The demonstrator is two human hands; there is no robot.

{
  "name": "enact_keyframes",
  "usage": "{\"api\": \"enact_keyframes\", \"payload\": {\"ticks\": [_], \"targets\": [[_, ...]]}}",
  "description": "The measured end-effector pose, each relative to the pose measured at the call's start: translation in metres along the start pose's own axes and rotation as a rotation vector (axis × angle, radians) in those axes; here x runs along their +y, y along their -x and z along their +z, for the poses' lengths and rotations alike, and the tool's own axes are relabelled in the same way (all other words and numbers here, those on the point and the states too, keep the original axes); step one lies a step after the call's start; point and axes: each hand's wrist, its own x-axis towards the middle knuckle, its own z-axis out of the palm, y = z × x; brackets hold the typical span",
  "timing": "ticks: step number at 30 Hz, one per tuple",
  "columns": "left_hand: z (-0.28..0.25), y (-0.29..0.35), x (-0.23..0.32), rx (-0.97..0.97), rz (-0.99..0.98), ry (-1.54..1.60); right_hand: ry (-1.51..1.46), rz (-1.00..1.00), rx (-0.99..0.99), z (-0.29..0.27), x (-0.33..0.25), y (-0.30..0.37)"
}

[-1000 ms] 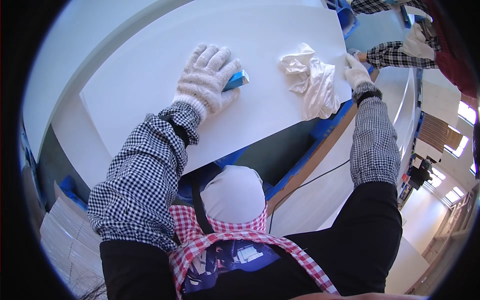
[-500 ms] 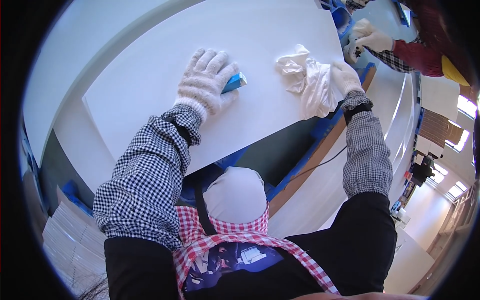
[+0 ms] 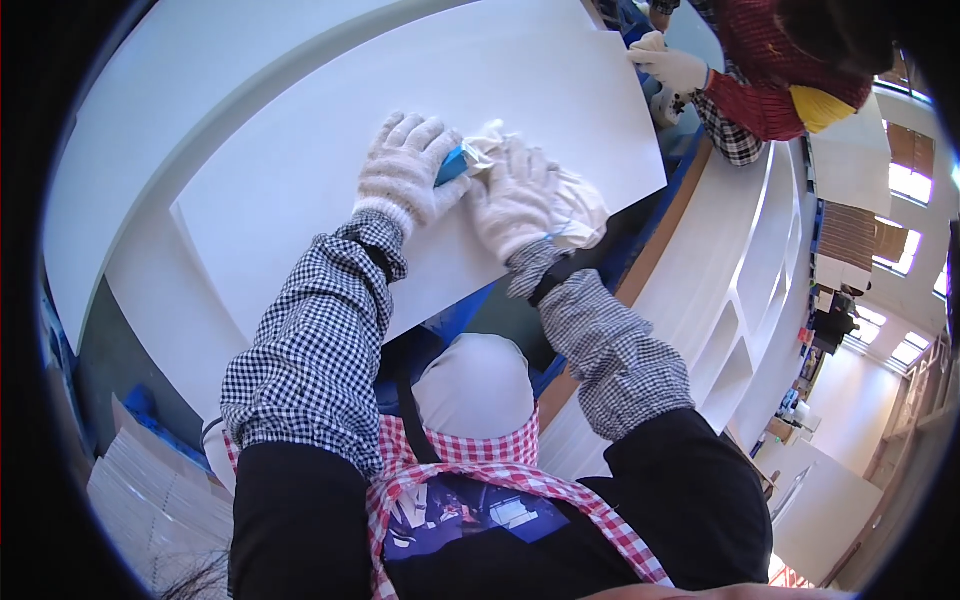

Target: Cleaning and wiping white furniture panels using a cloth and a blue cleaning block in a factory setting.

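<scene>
A large white panel (image 3: 300,170) lies flat in front of me. My left hand (image 3: 405,172), in a white knit glove, rests on it with a blue block (image 3: 451,167) between thumb and fingers. Close beside it, my right hand (image 3: 515,200), gloved the same way, presses a crumpled white cloth (image 3: 580,207) onto the panel. The cloth bunches out past both sides of the right hand, and one end reaches the block. Some of it is hidden under the palm.
At the far right another person's gloved hand (image 3: 675,70) is by the panel's corner. A brown-edged support (image 3: 655,250) and white shelving-like parts (image 3: 735,340) stand to the right. Stacked pale sheets (image 3: 150,500) are at the lower left.
My right hand has swept left across the panel with the cloth, up to my left hand. The left hand has barely moved. The other person's hand has shifted toward the panel's corner.
</scene>
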Motion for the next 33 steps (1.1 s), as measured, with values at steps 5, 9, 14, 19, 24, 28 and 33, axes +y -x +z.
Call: {"api": "enact_keyframes", "payload": {"ticks": [5, 9, 14, 19, 24, 28, 33], "targets": [[0.002, 0.001, 0.0, 0.085, -0.1, 0.22, -0.153, -0.021, -0.001, -0.013, -0.013, 0.001], [-0.005, 0.03, -0.027, 0.157, -0.118, 0.672, -0.1, -0.006, -0.043, -0.019, -0.008, -0.008], [-0.019, 0.123, -0.035, 0.237, -0.577, 1.435, -0.029, -0.006, -0.005, -0.016, 0.008, -0.012], [-0.066, 0.153, -0.029, 0.273, -0.885, 1.556, -0.02, 0.118, -0.041, -0.018, -0.008, -0.013], [-0.09, 0.14, -0.017, 0.261, -1.011, 1.787, -0.048, -0.02, 0.0, -0.016, -0.064, -0.014], [-0.097, 0.139, -0.011, 0.254, -0.899, 1.862, -0.095, -0.079, -0.078, -0.033, -0.082, -0.016], [-0.097, 0.136, -0.016, 0.275, -0.9, 2.001, -0.112, -0.065, -0.119, -0.035, -0.079, -0.015]]}}
